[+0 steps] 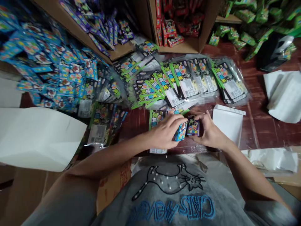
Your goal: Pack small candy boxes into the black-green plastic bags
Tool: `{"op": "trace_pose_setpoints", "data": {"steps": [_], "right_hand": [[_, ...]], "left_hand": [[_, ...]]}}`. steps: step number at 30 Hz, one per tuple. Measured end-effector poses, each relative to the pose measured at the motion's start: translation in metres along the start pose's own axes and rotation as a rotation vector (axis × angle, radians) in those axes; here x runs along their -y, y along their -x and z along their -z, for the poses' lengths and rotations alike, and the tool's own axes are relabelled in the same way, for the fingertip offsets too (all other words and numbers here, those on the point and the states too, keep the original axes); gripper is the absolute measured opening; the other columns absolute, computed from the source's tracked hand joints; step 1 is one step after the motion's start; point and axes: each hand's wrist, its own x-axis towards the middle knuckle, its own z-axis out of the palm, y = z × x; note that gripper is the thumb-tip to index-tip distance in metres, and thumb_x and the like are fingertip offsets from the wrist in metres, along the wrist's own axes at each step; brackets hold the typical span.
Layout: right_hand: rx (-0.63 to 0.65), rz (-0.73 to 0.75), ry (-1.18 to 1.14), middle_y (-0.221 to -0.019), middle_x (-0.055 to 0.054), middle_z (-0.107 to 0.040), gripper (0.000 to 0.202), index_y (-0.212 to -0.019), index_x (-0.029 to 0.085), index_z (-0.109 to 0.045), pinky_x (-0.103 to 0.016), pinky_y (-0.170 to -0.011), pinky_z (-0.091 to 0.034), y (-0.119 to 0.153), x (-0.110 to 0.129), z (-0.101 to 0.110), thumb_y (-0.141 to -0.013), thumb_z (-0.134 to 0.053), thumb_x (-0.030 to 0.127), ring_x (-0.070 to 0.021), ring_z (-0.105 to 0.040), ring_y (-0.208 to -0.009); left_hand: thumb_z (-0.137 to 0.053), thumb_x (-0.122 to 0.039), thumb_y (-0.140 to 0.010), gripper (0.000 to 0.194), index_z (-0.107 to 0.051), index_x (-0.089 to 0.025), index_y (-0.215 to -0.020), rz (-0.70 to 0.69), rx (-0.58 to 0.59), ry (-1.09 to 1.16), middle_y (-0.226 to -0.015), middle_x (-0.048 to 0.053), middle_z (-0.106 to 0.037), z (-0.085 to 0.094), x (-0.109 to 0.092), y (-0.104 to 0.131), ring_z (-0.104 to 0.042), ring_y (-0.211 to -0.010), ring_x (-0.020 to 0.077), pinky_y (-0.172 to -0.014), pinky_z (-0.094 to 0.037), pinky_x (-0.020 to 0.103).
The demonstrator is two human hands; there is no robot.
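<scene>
Near the centre of the frame, the person's left hand (166,130) has its fingers closed around a small blue printed box (181,131). Just beside it, to the right, the right hand (210,130) grips with thumb and fingers a small purple and black printed box (193,127). Both boxes are above the near edge of a dark red wooden table (256,128). Under the left hand lies a black and green printed flat package (155,116), partly hidden. To the right of the right hand there is a flat white sheet (228,121). Similar black and green packages (185,80) overlap in a row across the upper middle, and a large heap of blue printed packets (47,69) fills the upper left.
</scene>
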Motion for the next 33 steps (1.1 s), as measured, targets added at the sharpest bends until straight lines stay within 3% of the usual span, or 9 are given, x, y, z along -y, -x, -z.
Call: {"op": "trace_pose_setpoints", "data": {"steps": [4,8,12,15,18,21,24,28,33], "right_hand": [[0.061,0.054,0.266,-0.151,-0.021,-0.063,0.053,-0.128,0.026,-0.051,-0.085,-0.128,-0.013,0.012,-0.009,-0.012,-0.091,-0.078,0.054,-0.044,-0.052,-0.151],[0.054,0.118,0.408,-0.155,-0.022,-0.062,0.057,-0.126,0.023,-0.06,-0.086,-0.126,-0.015,0.018,-0.01,-0.016,-0.092,-0.074,0.066,-0.0452,-0.048,-0.154],[0.112,0.255,0.353,-0.158,-0.021,-0.059,0.085,-0.141,0.024,-0.059,-0.088,-0.123,-0.023,-0.002,-0.009,0.014,-0.084,-0.066,0.086,-0.0462,-0.049,-0.152],[-0.011,0.286,0.317,-0.155,-0.023,-0.058,0.076,-0.147,0.02,-0.055,-0.075,-0.121,-0.043,-0.053,-0.024,0.057,-0.094,-0.067,0.073,-0.0415,-0.054,-0.147],[-0.176,0.207,0.347,-0.147,-0.023,-0.06,0.053,-0.141,0.016,-0.057,-0.058,-0.113,-0.054,-0.135,-0.056,0.104,-0.101,-0.066,0.049,-0.0378,-0.059,-0.14],[-0.402,-0.171,0.489,-0.128,-0.023,-0.066,0.027,-0.123,0.011,-0.063,-0.05,-0.102,-0.054,-0.215,-0.095,0.151,-0.105,-0.052,0.029,-0.0347,-0.065,-0.122],[-0.504,-0.504,0.59,-0.136,-0.028,-0.063,0.032,-0.129,0.005,-0.06,-0.048,-0.103,-0.049,-0.266,-0.136,0.188,-0.102,-0.05,0.019,-0.0361,-0.062,-0.127],[-0.402,-0.571,0.7,-0.147,-0.034,-0.059,0.053,-0.136,0.004,-0.06,-0.055,-0.1,-0.048,-0.296,-0.182,0.192,-0.092,-0.075,0.029,-0.0453,-0.057,-0.133],[-0.371,-0.387,0.788,-0.136,-0.028,-0.069,0.034,-0.119,0.003,-0.069,-0.052,-0.107,-0.038,-0.311,-0.201,0.174,-0.108,-0.044,0.023,-0.033,-0.057,-0.132]], "left_hand": [[-0.077,-0.034,-0.089,0.07,-0.053,-0.012,-0.151,0.087,0.08,-0.226,-0.153,0.022,-0.061,-0.018,0.007,-0.011,-0.044,-0.156,0.0421,-0.134,-0.002,0.077],[-0.083,-0.062,-0.084,0.086,-0.057,-0.014,-0.151,0.06,0.157,-0.277,-0.152,0.021,-0.063,-0.01,0.006,-0.008,-0.045,-0.154,0.0422,-0.134,0.0,0.076],[-0.078,-0.078,-0.081,0.094,-0.059,-0.017,-0.15,0.032,0.113,-0.283,-0.15,0.019,-0.065,0.011,0.016,-0.018,-0.05,-0.149,0.0407,-0.135,-0.004,0.074],[-0.071,-0.059,-0.096,0.065,-0.063,-0.019,-0.146,0.107,-0.03,-0.415,-0.15,0.018,-0.064,0.047,0.054,-0.054,-0.049,-0.149,0.0399,-0.133,-0.017,0.072],[-0.059,-0.034,-0.104,0.047,-0.064,-0.011,-0.145,0.222,-0.117,-0.509,-0.15,0.021,-0.063,0.09,0.11,-0.117,-0.052,-0.146,0.0376,-0.128,-0.036,0.059],[-0.053,-0.019,-0.102,0.046,-0.063,-0.003,-0.144,0.312,-0.105,-0.547,-0.149,0.025,-0.06,0.122,0.163,-0.194,-0.054,-0.144,0.0369,-0.126,-0.041,0.051],[-0.057,-0.016,-0.099,0.05,-0.06,-0.005,-0.148,0.418,-0.134,-0.631,-0.151,0.025,-0.058,0.136,0.199,-0.261,-0.052,-0.144,0.0401,-0.121,-0.045,0.054],[-0.061,-0.022,-0.099,0.052,-0.06,-0.007,-0.148,0.56,-0.191,-0.676,-0.151,0.028,-0.058,0.132,0.23,-0.308,-0.055,-0.138,0.0448,-0.111,-0.049,0.058],[-0.031,-0.007,-0.103,0.056,-0.056,-0.004,-0.152,0.572,-0.209,-0.613,-0.135,0.026,-0.07,0.127,0.243,-0.31,-0.064,-0.131,0.0364,-0.111,-0.048,0.052]]}}
